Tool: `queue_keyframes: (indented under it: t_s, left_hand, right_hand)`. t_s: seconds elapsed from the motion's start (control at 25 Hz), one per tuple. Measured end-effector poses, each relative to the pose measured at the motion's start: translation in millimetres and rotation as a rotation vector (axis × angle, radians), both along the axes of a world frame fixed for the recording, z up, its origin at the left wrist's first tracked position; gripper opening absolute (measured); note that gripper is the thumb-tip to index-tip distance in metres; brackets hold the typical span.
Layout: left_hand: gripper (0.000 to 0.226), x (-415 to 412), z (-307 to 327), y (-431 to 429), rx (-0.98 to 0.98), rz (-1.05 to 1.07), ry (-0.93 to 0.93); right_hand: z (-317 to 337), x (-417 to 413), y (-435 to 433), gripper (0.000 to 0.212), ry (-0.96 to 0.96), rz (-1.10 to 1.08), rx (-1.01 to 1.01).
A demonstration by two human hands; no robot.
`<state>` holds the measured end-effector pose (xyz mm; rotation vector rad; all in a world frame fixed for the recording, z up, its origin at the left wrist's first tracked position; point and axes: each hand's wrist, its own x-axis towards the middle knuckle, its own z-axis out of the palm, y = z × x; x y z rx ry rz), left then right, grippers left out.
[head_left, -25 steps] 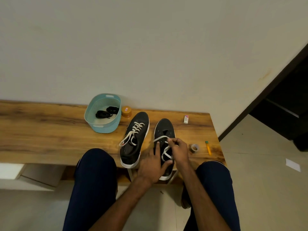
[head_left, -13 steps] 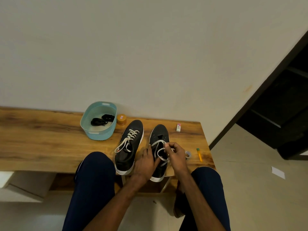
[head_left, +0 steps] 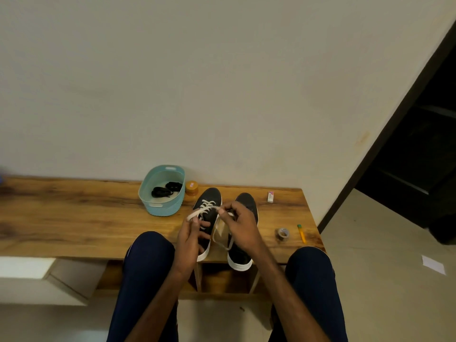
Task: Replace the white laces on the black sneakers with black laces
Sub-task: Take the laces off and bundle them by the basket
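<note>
we are early in the job. our left hand and right hand both pinch the white lace, and a loop of it hangs over the right sneaker. we cannot tell whether it is fully out of that sneaker. the left sneaker is still laced white. the black laces lie unused in the basket, at the far side of the table.

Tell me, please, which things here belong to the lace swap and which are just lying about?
Job: laced sneaker, second sneaker, white lace pinched by left hand and right hand, black laces, teal basket.
Lying about: orange jar, eraser, tape roll, yellow pen.
</note>
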<state>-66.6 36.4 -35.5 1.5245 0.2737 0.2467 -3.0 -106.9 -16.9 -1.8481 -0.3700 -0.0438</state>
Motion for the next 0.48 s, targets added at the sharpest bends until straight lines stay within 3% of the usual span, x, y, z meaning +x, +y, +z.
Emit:
queue_keyframes:
  t_s: [0.24, 0.4, 0.48]
  left_hand:
    - [0.017, -6, -1, 3, -0.009, -0.066, 0.031]
    - [0.033, -5, -3, -5, 0.052, -0.214, 0.039]
    - [0.02, -6, -2, -10, 0.025, -0.204, 0.031]
  right_hand:
    - [-26, 0, -10, 0.009, 0.044, -0.021, -0.143]
    - [-15, 20, -12, 0.005, -0.04, 0.02, -0.198]
    - [-8, 34, -6, 0.005, -0.071, 0.048, -0.235]
